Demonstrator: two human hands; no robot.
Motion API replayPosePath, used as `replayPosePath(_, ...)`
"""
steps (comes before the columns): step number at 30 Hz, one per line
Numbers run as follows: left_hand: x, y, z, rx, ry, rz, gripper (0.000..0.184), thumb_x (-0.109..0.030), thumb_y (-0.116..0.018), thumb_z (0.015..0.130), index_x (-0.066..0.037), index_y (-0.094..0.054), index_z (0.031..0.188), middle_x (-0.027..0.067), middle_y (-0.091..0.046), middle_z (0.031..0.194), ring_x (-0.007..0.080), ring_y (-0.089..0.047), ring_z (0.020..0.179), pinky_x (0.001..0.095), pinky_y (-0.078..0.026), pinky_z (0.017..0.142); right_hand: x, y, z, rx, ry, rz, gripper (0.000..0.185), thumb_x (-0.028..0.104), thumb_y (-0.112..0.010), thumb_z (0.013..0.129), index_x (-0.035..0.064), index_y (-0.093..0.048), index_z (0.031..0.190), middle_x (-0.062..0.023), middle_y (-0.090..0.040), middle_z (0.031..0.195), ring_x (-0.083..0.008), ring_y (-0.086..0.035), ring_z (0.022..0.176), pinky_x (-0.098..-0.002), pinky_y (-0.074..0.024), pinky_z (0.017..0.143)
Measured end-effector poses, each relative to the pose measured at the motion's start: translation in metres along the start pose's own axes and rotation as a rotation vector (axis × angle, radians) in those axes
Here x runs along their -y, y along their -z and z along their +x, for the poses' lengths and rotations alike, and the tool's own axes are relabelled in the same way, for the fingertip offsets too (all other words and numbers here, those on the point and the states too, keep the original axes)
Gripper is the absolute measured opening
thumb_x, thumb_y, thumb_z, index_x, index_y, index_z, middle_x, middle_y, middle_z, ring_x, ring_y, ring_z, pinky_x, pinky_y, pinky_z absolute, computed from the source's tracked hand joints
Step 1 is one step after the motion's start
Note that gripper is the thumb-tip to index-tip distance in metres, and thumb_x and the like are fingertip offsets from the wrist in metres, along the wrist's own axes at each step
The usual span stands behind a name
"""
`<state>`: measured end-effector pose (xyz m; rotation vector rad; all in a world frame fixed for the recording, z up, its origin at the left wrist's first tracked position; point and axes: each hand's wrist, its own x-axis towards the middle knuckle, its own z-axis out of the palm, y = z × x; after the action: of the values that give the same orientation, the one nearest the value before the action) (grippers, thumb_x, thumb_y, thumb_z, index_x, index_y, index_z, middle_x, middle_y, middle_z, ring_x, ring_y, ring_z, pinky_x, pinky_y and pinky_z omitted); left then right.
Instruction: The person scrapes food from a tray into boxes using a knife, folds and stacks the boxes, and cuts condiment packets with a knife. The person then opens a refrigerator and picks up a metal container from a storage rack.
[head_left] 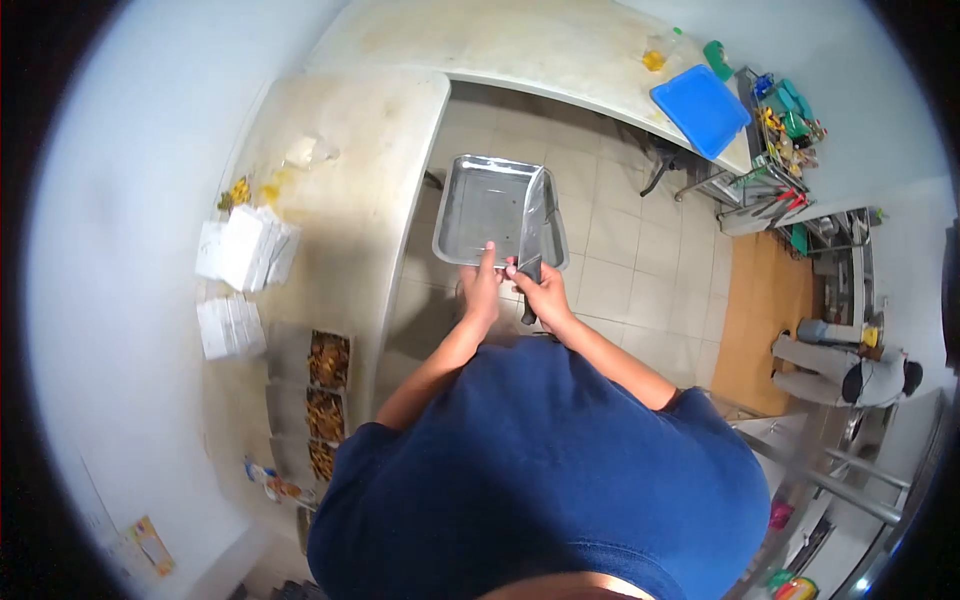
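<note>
So the metal tray (485, 205) is held out in front of the body, over the tiled floor (625, 225), with its long sides pointing away from the person. Left hand (481, 293) has its grip clamped on the near rim, thumb lying up over the edge. Right hand (545, 298) has its grip wrapped round the black handle of a big knife (534, 215), and the blade sticks out forward over the right part of the tray. Right fingers look like they might be pinching the rim too, but the handle and hand block that, so don't quote me.

Room-wise, the tray's left edge runs near the front edge of the left counter (375, 150), with a strip of floor showing between them. Right side is way roomier: floor tiles spread out well past the rim. Beyond the tray's far edge there's more floor, then the far counter (540, 40), where a blue tray (700, 110) sits with one corner at the front edge. Open food boxes (328, 360) are lined up close to the left counter's edge, and white boxes (255, 250) are stacked further in.
</note>
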<state>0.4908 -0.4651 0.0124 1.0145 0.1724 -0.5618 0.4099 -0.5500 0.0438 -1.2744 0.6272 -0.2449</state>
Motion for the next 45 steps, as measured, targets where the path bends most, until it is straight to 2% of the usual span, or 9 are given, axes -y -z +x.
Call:
replayPosePath(3, -0.01, -0.023, 0.042, 0.091, 0.044, 0.064, 0.04, -0.039, -0.059, 0.097, -0.008, -0.051, 0.121, 0.003, -0.056, 0.098, 0.0054, -0.054, 0.074, 0.0226, -0.042, 0.056, 0.004, -0.002, 0.036, -0.142, 0.034, 0.043, 0.019, 0.013, -0.072, 0.089, 0.002, -0.07, 0.105, -0.001, -0.071, 0.091, -0.006, -0.06, 0.08, -0.0238, -0.0471, 0.07)
replayPosePath(6, -0.02, -0.056, 0.093, 0.275, 0.192, 0.289, 0.059, -0.048, -0.054, 0.098, -0.006, -0.039, 0.137, 0.013, -0.06, 0.118, 0.0212, -0.065, 0.098, 0.0332, -0.055, 0.074, 0.013, 0.009, 0.076, -0.319, 0.199, 0.058, 0.019, 0.014, -0.071, 0.09, 0.0005, -0.068, 0.103, -0.0048, -0.071, 0.092, -0.0104, -0.065, 0.085, -0.0267, -0.05, 0.078)
replayPosePath(12, -0.051, -0.114, 0.142, 0.562, 0.318, 0.508, 0.085, -0.073, -0.024, 0.095, -0.006, -0.027, 0.147, 0.0223, -0.056, 0.131, 0.032, -0.053, 0.124, 0.046, -0.04, 0.105, 0.065, 0.068, 0.137, -0.651, 0.367, 0.072, 0.013, 0.011, -0.07, 0.09, 0.0001, -0.068, 0.097, -0.0083, -0.072, 0.089, -0.0145, -0.067, 0.086, -0.0281, -0.0504, 0.084)
replayPosePath(16, -0.049, -0.089, 0.158, 0.621, 0.428, 0.516, 0.081, -0.07, -0.022, 0.097, -0.005, -0.035, 0.143, 0.0215, -0.059, 0.129, 0.0316, -0.057, 0.119, 0.0454, -0.043, 0.101, 0.068, 0.155, 0.179, -0.794, 0.455, -0.05, 0.013, 0.011, -0.07, 0.09, -0.0001, -0.069, 0.097, -0.0081, -0.072, 0.089, -0.0138, -0.067, 0.086, -0.0274, -0.0488, 0.084)
replayPosePath(21, -0.015, -0.021, 0.191, 0.365, 0.654, 0.197, 0.068, -0.058, -0.029, 0.102, -0.001, -0.042, 0.137, 0.022, -0.06, 0.124, 0.0332, -0.06, 0.111, 0.0462, -0.046, 0.098, 0.091, 0.278, 0.244, -0.881, 0.506, -0.047, 0.011, 0.009, -0.07, 0.088, -0.0014, -0.068, 0.092, -0.0073, -0.073, 0.085, -0.0121, -0.065, 0.078, -0.0263, -0.048, 0.079)
replayPosePath(29, 0.038, 0.066, 0.21, -0.174, 0.476, 0.688, 0.062, -0.056, -0.043, 0.098, -0.005, -0.048, 0.133, 0.0195, -0.063, 0.116, 0.0316, -0.063, 0.1, 0.0461, -0.05, 0.086, 0.082, 0.428, 0.339, -0.862, 0.495, 0.029, 0.014, 0.006, -0.068, 0.087, -0.0013, -0.064, 0.099, -0.0044, -0.066, 0.084, -0.0163, -0.067, 0.074, -0.0272, -0.0483, 0.074)
replayPosePath(32, 0.044, 0.066, 0.179, -0.271, 0.586, 0.862, 0.061, -0.058, -0.037, 0.098, -0.008, -0.047, 0.133, 0.0158, -0.067, 0.103, 0.0228, -0.063, 0.077, 0.0352, -0.049, 0.063, 0.085, 0.461, 0.364, -0.862, 0.313, -0.027, 0.008, 0.004, -0.066, 0.088, 0.003, -0.063, 0.095, -0.0022, -0.065, 0.083, -0.0086, -0.056, 0.064, -0.0244, -0.0433, 0.059)
replayPosePath(38, 0.061, 0.078, 0.141, -0.341, 0.706, 0.895, 0.07, -0.063, -0.033, 0.097, -0.008, -0.036, 0.139, 0.0196, -0.067, 0.102, 0.0262, -0.064, 0.075, 0.0375, -0.049, 0.055, 0.064, 0.483, 0.399, -0.72, 0.25, -0.115, 0.022, 0.021, -0.078, 0.083, 0.0074, -0.066, 0.096, 0.0031, -0.062, 0.077, -0.0062, -0.052, 0.062, -0.0234, -0.0403, 0.051)
replayPosePath(45, 0.066, 0.069, 0.107, -0.47, 0.679, 0.748, 0.072, -0.067, -0.037, 0.095, -0.01, -0.037, 0.14, 0.0192, -0.066, 0.109, 0.0288, -0.066, 0.085, 0.0445, -0.051, 0.074, 0.038, 0.385, 0.37, -0.391, 0.067, -0.265, 0.024, 0.016, -0.067, 0.085, 0.0029, -0.067, 0.104, -0.0027, -0.069, 0.086, -0.0098, -0.064, 0.075, -0.024, -0.0475, 0.064)
